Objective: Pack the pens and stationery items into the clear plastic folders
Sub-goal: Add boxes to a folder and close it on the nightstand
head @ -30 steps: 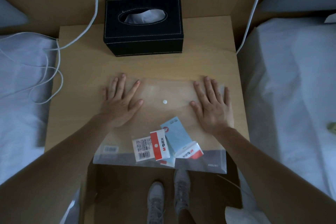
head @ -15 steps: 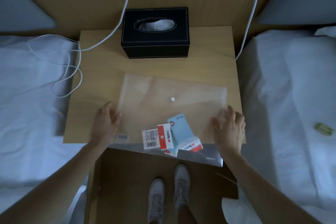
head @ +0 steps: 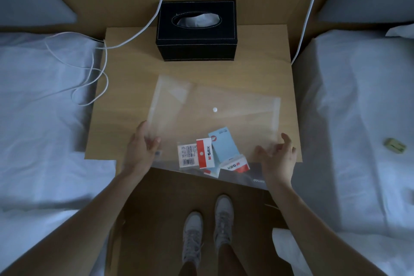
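Note:
A clear plastic folder [head: 224, 101] with a white snap button [head: 214, 109] lies on the wooden nightstand [head: 125, 96], its near edge hanging over the front. Inside it, near that edge, are a red-and-white pack [head: 205, 156], a light blue pack [head: 224, 144], a barcode-labelled pack [head: 187, 155] and another red-and-white pack [head: 235, 164]. My left hand [head: 143, 144] grips the folder's left edge, thumb on top. My right hand [head: 277, 154] holds the folder's right near corner with curled fingers, partly seen through the plastic.
A black tissue box [head: 196, 31] stands at the back of the nightstand. White cables [head: 94, 78] loop over the left bed and nightstand corner; another cable [head: 307, 18] runs down the right. A small green item [head: 395, 145] lies on the right bed. Beds flank both sides.
Both hands slid from flat on top of the folder out and back to its left and right edges and took hold. The view pulled back.

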The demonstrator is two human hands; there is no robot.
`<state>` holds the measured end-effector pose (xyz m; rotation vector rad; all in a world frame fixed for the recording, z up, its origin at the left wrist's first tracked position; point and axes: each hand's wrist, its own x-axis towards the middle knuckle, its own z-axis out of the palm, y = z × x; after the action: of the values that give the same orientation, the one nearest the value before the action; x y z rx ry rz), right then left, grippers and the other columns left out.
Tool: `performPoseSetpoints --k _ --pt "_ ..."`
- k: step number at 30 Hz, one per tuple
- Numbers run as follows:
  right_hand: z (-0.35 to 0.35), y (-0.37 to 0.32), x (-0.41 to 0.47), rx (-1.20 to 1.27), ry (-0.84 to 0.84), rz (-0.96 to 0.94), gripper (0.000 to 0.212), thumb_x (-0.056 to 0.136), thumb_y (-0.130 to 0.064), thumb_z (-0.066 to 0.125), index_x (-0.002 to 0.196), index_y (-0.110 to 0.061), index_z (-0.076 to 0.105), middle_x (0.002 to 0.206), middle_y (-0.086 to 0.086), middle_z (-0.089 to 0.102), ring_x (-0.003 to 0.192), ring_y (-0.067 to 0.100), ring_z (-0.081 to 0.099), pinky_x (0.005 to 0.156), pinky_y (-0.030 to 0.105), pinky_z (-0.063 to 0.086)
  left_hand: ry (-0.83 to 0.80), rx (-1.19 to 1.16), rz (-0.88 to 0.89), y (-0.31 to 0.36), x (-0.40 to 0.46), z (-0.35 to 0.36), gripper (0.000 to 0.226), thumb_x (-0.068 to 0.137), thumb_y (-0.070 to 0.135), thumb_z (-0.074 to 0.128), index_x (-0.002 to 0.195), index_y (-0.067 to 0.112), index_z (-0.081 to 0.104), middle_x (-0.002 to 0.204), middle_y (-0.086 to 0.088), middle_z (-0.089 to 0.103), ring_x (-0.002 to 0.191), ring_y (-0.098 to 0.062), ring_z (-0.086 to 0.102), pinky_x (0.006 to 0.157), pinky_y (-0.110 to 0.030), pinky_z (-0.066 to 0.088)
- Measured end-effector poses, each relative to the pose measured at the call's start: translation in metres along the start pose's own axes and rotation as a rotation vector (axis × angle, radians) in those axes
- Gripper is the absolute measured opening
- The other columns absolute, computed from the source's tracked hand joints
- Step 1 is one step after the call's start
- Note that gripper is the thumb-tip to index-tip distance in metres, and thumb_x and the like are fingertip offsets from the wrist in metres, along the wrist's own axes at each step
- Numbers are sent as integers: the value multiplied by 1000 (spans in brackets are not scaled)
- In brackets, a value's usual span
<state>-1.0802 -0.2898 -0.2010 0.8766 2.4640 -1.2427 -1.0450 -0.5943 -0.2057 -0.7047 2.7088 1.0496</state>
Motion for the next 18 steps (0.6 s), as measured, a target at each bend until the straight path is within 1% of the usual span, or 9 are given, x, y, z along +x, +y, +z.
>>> performPoseSetpoints --k 3,4,6,8,9,11,12,16,18 --pt "-5 1 -4 47 -29 44 61 79 -16 73 133 -12 44 110 4 46 102 28 50 87 40 44 -12 -52 10 -3 -4 -6 55 89 23 65 137 19 39 113 -9 57 84 -18 65 72 -38 58" --pt "-6 2 -6 47 -50 43 55 80 -15 72 130 -12 46 109 5 51 98 26 52 81 37 44 -15 -53 12 -4 -6 -9 56 88 22 66 137 21 38 113 -8 57 82 -16 65 70 -38 59" --pt "-8 2 -10 56 -84 27 45 85 -14 67 126 -11 51 101 3 60 92 24 58 78 35 48 -10 -41 19 -9 -9 -14 55 89 24 65 137 27 38 112 -6 58 81 -18 66 71 -43 59" --pt "-7 -2 -14 57 -97 -14 36 88 -12 64 122 -9 55 90 -2 58 87 22 60 74 31 50 -3 -51 6 -14 -12 -21 54 90 22 62 136 30 37 114 -6 57 84 -19 66 74 -48 58" --pt "-6 -6 -15 59 -102 -35 32 88 -11 63 120 -9 56 89 -3 58 84 19 59 69 26 48 10 -43 2 -15 -14 -24 53 91 20 61 137 29 37 115 -6 57 86 -18 65 76 -48 57" --pt "-4 -16 -18 82 -124 -73 28 89 -8 62 116 -9 59 92 1 61 80 17 57 61 20 43 48 -6 -5 -15 -22 -32 54 93 16 57 141 25 35 117 -7 56 88 -17 62 79 -44 57" --pt "-2 -21 -21 103 -140 -92 26 88 -8 62 115 -9 59 93 4 63 81 18 59 62 20 44 68 1 -3 -15 -27 -37 54 93 14 56 142 22 35 117 -8 55 88 -16 60 79 -40 56" --pt "8 -44 -34 148 -173 -165 24 87 -4 62 110 -9 62 91 7 67 78 20 61 75 35 50 133 -13 -21 -17 -49 -63 52 95 13 52 144 17 33 113 -10 55 88 -14 54 75 -23 46" --pt "16 -55 -46 169 -189 -206 22 87 -3 61 108 -10 62 84 4 66 70 14 58 70 33 48 168 -31 -52 -25 -64 -80 52 97 16 50 145 18 31 112 -9 53 90 -13 51 74 -21 40"
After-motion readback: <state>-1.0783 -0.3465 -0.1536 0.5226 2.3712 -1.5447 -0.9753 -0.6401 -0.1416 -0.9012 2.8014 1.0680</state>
